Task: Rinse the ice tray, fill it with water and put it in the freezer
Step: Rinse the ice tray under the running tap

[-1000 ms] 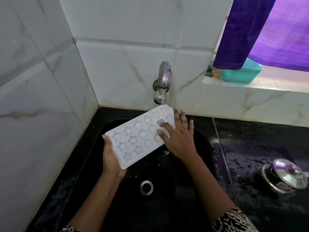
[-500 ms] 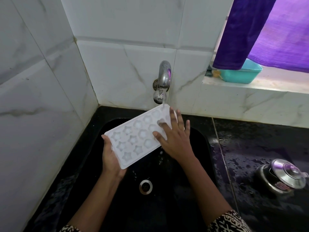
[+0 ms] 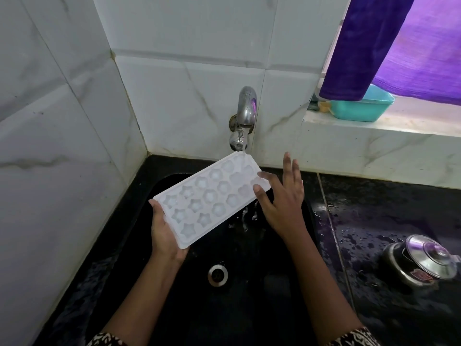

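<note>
A white ice tray (image 3: 212, 198) with star and round moulds is held tilted over the black sink (image 3: 249, 308), its far end under the steel tap (image 3: 245, 116), which runs a thin stream onto it. My left hand (image 3: 164, 233) grips the tray's near end from below, thumb on the rim. My right hand (image 3: 282, 196) sits at the tray's far right corner with fingers spread and straight, thumb and forefinger touching the edge. Water drips off the tray into the sink.
The drain (image 3: 217, 275) lies in the sink floor below the tray. A wet black counter (image 3: 374, 221) extends right, with a lidded steel pot (image 3: 421, 263) on it. A teal tub (image 3: 359, 109) sits on the window ledge under a purple curtain (image 3: 374, 46). Tiled walls close the left and back.
My right hand has slid off the tray's moulds to its far right corner, fingers now spread. More water spills from the tray into the sink.
</note>
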Demonstrator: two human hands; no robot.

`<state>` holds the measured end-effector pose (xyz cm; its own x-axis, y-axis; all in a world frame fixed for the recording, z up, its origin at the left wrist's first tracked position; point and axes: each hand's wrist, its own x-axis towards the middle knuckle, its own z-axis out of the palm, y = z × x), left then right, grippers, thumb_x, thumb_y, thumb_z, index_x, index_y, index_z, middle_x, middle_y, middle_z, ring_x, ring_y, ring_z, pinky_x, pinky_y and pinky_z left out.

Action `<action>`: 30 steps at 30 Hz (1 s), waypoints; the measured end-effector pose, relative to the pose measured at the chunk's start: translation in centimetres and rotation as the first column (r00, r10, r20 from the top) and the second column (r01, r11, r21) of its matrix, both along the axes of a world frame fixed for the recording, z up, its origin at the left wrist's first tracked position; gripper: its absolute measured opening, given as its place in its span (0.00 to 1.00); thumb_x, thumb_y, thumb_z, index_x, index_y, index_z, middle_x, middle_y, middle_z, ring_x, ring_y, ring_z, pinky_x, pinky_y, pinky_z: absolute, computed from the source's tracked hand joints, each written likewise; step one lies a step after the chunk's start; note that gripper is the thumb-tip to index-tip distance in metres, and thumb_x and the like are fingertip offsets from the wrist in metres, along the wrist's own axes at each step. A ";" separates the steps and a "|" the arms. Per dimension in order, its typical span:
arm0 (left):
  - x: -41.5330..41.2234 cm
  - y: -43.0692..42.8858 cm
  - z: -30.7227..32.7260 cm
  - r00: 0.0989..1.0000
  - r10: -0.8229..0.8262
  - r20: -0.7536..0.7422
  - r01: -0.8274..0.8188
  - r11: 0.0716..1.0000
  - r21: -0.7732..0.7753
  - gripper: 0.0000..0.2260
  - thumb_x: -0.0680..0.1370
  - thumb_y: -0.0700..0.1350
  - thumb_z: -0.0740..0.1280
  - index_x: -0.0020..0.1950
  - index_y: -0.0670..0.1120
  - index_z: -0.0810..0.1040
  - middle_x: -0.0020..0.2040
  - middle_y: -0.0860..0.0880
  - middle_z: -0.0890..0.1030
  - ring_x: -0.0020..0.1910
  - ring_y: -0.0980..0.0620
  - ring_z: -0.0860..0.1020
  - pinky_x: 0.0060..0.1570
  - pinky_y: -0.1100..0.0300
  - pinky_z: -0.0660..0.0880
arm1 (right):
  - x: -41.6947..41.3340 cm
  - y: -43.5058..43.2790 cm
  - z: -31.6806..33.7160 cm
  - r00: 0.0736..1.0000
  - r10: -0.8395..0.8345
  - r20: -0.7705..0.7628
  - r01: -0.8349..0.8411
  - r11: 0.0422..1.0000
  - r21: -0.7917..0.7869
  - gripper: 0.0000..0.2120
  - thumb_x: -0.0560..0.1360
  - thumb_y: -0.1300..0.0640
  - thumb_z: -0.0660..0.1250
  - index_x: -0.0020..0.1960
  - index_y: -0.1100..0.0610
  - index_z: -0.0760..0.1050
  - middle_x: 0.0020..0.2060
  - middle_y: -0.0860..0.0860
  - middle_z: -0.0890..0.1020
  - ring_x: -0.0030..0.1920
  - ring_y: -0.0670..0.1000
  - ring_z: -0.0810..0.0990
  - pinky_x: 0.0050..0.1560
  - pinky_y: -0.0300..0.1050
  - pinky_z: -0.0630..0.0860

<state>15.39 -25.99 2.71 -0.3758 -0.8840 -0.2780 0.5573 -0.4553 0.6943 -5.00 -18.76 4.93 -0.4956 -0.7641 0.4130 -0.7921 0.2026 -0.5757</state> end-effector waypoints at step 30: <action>1.0 0.0 -0.9 0.999 0.006 -0.051 -0.002 0.997 0.082 0.32 0.78 0.68 0.47 0.68 0.48 0.73 0.61 0.43 0.81 0.56 0.43 0.81 0.44 0.51 0.82 | 3.7 -1.2 -2.4 0.974 0.112 -0.198 -0.057 0.962 0.266 0.30 0.74 0.31 0.46 0.59 0.49 0.75 0.77 0.49 0.43 0.75 0.48 0.36 0.72 0.58 0.38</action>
